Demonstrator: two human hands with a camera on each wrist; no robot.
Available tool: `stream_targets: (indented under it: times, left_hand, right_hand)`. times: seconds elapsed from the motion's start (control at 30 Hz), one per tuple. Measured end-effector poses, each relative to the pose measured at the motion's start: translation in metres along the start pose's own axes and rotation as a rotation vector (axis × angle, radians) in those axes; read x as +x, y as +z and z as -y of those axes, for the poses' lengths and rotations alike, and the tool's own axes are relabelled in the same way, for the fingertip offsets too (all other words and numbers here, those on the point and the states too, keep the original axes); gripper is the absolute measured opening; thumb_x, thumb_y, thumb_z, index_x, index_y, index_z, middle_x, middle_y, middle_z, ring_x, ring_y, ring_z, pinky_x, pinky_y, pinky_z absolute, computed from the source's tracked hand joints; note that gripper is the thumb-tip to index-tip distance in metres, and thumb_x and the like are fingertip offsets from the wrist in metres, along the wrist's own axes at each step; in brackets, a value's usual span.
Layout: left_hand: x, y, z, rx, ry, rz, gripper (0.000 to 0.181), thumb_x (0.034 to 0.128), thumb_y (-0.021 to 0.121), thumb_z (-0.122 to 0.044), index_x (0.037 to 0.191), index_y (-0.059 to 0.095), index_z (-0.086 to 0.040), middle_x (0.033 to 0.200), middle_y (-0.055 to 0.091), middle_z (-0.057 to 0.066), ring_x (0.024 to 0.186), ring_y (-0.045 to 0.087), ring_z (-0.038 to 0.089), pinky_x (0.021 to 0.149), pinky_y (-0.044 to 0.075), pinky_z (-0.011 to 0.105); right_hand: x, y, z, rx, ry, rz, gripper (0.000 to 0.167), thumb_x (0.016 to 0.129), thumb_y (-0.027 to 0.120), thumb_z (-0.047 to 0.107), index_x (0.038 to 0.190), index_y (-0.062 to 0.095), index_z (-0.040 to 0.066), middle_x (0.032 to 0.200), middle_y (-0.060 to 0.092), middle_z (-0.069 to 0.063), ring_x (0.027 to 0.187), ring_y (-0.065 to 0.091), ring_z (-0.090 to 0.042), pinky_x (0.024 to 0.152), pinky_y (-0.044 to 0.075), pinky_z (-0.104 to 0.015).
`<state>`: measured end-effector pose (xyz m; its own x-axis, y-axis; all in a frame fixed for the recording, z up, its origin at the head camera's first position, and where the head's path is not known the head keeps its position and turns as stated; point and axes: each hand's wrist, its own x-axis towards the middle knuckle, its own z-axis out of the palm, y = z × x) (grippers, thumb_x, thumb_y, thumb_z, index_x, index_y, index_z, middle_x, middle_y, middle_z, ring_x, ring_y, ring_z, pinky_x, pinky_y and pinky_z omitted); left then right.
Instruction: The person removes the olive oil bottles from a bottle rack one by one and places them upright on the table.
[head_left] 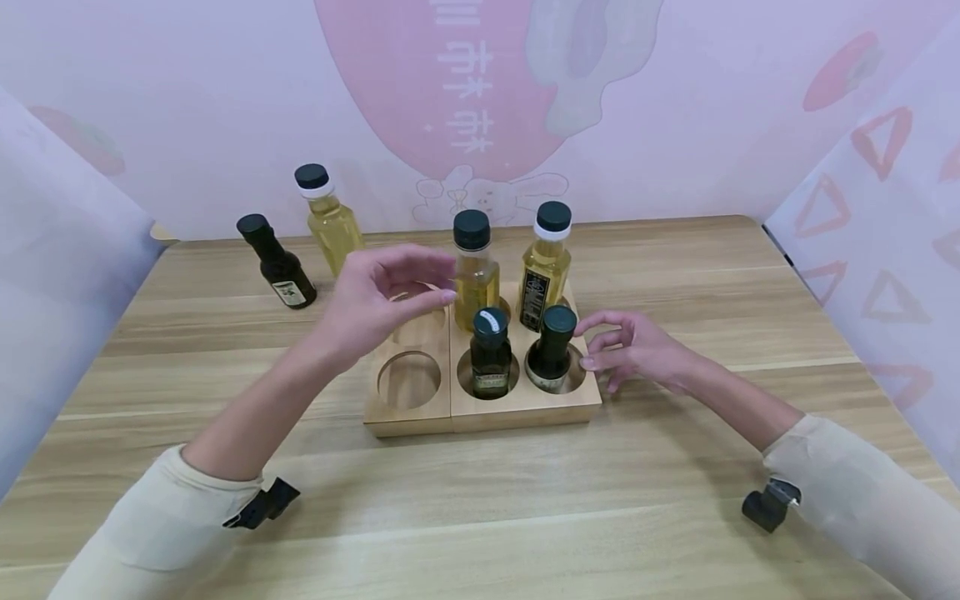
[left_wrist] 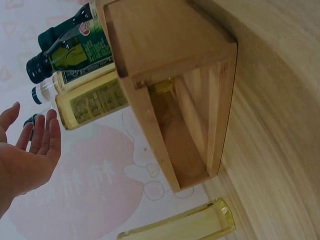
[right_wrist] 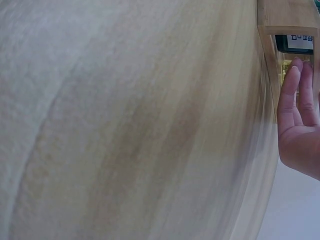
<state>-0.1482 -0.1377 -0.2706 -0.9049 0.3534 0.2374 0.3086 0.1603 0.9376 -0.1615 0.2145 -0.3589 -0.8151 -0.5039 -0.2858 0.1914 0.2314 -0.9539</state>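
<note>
A wooden bottle rack (head_left: 408, 423) with round holes stands between my hands. In its back row are two yellow oil bottles with dark caps, a left one (head_left: 477, 287) and a right one (head_left: 546, 267). Two small dark bottles, one at front middle (head_left: 491, 358) and one at front right (head_left: 553, 346), stand in the front holes. My left hand (head_left: 367, 300) hovers over the rack's left part, fingertips near the back-left oil bottle; the left wrist view shows thumb and fingers apart. Loosely bent, my right hand (head_left: 637, 346) is beside the front-right bottle, holding nothing visible.
Left of the rack, a small dark bottle (head_left: 281, 271) and another yellow oil bottle (head_left: 333, 225) stand on the wood-grain table (head_left: 480, 508). A printed pale backdrop (head_left: 225, 100) rises behind the table's back edge.
</note>
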Motion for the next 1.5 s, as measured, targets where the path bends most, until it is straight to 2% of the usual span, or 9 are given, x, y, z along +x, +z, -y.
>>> stream_targets:
  times: [0.27,0.5,0.63,0.7,1.0,1.23,1.5]
  left_hand:
    - [-0.001,0.014,0.004,-0.023,0.002,0.104,0.041,0.0863,0.079,0.008,0.125,0.068,0.006,0.117,0.074,0.018,0.104,0.073,0.029,0.091,0.061,0.034]
    - [-0.001,0.021,0.006,0.042,-0.006,0.174,0.049,0.0843,0.083,0.004,0.130,0.066,0.005,0.125,0.071,0.019,0.110,0.071,0.024,0.100,0.057,0.042]
    - [-0.001,0.023,0.006,0.043,0.014,0.198,0.052,0.0831,0.084,0.004,0.132,0.066,0.004,0.126,0.071,0.017,0.112,0.070,0.024,0.102,0.055,0.046]
    - [-0.001,0.024,0.007,0.035,0.025,0.209,0.051,0.0827,0.084,0.005,0.131,0.066,0.004,0.125,0.072,0.015,0.112,0.070,0.023,0.102,0.056,0.044]
    - [-0.001,0.029,0.012,0.049,0.058,0.232,0.049,0.0820,0.084,0.007,0.128,0.067,0.006,0.120,0.074,0.012,0.108,0.071,0.022,0.098,0.058,0.032]
    - [-0.002,0.032,0.009,0.045,-0.002,0.222,0.045,0.0839,0.082,0.006,0.127,0.070,0.005,0.120,0.074,0.014,0.106,0.073,0.023,0.095,0.060,0.034]
    - [-0.003,0.033,0.010,0.047,-0.026,0.227,0.045,0.0847,0.082,0.005,0.128,0.069,0.004,0.120,0.074,0.014,0.107,0.073,0.023,0.097,0.059,0.036]
  right_hand:
    - [0.001,0.000,-0.002,-0.002,-0.007,0.002,0.036,0.091,0.074,-0.002,0.123,0.058,0.006,0.086,0.068,-0.008,0.065,0.065,-0.019,0.057,0.062,-0.035]
    - [0.000,0.000,-0.003,-0.003,-0.003,-0.002,0.036,0.091,0.074,-0.002,0.122,0.058,0.008,0.087,0.068,-0.008,0.066,0.065,-0.019,0.058,0.063,-0.036]
    - [0.000,0.000,-0.003,0.004,0.006,-0.012,0.036,0.091,0.074,-0.003,0.121,0.059,0.010,0.086,0.067,-0.007,0.066,0.064,-0.018,0.059,0.063,-0.037]
    - [0.000,-0.001,-0.003,0.010,0.010,-0.015,0.036,0.090,0.073,-0.004,0.120,0.059,0.011,0.085,0.067,-0.007,0.066,0.064,-0.018,0.059,0.063,-0.037]
    - [0.000,-0.001,-0.004,0.027,0.009,-0.006,0.035,0.091,0.072,-0.005,0.119,0.060,0.013,0.083,0.067,-0.006,0.065,0.063,-0.016,0.058,0.063,-0.036]
    - [0.000,0.000,-0.003,0.018,0.011,-0.013,0.036,0.091,0.072,-0.005,0.121,0.059,0.011,0.084,0.067,-0.006,0.064,0.063,-0.017,0.058,0.063,-0.036]
    - [0.000,0.000,-0.003,0.028,0.019,-0.011,0.036,0.091,0.072,-0.005,0.120,0.059,0.012,0.082,0.067,-0.004,0.061,0.062,-0.017,0.057,0.062,-0.035]
